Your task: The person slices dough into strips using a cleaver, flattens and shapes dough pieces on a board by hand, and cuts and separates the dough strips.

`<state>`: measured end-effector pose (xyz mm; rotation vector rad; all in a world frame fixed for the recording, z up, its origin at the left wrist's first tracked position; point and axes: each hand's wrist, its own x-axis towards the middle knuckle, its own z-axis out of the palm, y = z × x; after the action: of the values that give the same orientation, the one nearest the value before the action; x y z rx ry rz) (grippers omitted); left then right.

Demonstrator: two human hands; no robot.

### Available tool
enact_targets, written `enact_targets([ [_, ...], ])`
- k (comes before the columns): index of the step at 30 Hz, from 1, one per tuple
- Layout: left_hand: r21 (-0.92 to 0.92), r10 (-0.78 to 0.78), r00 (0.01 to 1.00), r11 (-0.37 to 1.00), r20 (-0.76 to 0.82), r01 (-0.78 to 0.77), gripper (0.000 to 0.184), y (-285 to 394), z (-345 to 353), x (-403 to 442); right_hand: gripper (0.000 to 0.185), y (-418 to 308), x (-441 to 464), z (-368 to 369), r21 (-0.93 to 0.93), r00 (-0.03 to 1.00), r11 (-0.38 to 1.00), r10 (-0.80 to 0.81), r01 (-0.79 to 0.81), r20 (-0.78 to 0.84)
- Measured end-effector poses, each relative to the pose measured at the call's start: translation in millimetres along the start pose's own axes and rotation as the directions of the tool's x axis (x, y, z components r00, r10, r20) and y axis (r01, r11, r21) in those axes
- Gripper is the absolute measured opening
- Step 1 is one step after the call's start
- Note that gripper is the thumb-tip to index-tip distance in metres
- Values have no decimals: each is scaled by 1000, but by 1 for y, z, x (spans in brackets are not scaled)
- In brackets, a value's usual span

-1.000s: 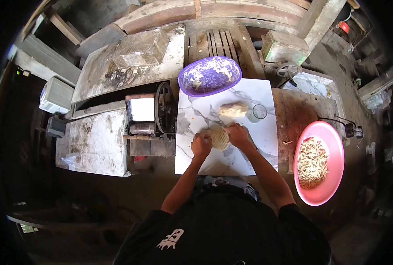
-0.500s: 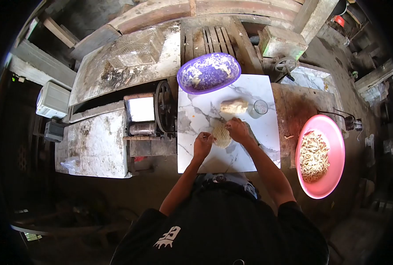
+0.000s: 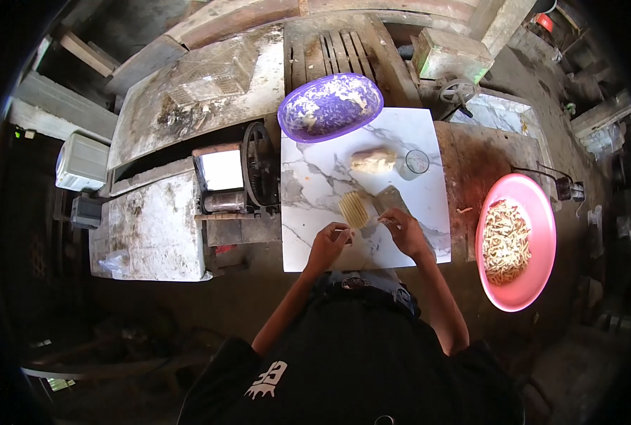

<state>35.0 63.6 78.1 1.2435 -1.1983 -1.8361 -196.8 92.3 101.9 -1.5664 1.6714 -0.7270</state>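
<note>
On the white marbled board [image 3: 315,244] lies a flat, ridged pale dough piece [image 3: 354,210]. Just below and left of it is my left hand [image 3: 332,244], its fingers pinched on something too small to make out. My right hand [image 3: 402,232] is to the right, thumb and fingers also pinched together on a small bit I cannot identify. Beside the dough piece and above my right hand rests a dark flat blade-like tool [image 3: 388,200]. Farther back sit a pale dough lump [image 3: 373,161] and a clear glass [image 3: 416,163].
A purple basin [image 3: 331,108] smeared with dough stands at the board's back edge. To the right is a pink basin [image 3: 535,262] holding many twisted dough strips. A roller machine with a wheel [image 3: 257,166] adjoins the board's left side.
Both hands have drawn back toward my body, away from the ridged dough piece, which now lies untouched. More of the dark tool shows. The whole view has shifted slightly.
</note>
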Motion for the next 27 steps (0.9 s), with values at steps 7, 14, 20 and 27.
enact_targets([
  [7, 169, -16, 987, 986, 159, -11, 23, 20, 35, -15, 17, -27, -39, -19, 157, 987, 979, 143, -130, -76],
  [14, 221, 37, 955, 970, 293, -105, 28, 36, 77, -24, 23, -24, -71, -29, 174, 993, 984, 52, -33, -107],
  [20, 263, 22, 935, 957, 355, -122, 29, 30, 117, -29, 23, -10, -95, -53, 152, 982, 981, 138, -117, -133],
  [27, 195, 59, 908, 969, 414, -151, 38, 24, 169, -38, 20, -4, -127, -101, 106, 951, 966, 250, -234, -184],
])
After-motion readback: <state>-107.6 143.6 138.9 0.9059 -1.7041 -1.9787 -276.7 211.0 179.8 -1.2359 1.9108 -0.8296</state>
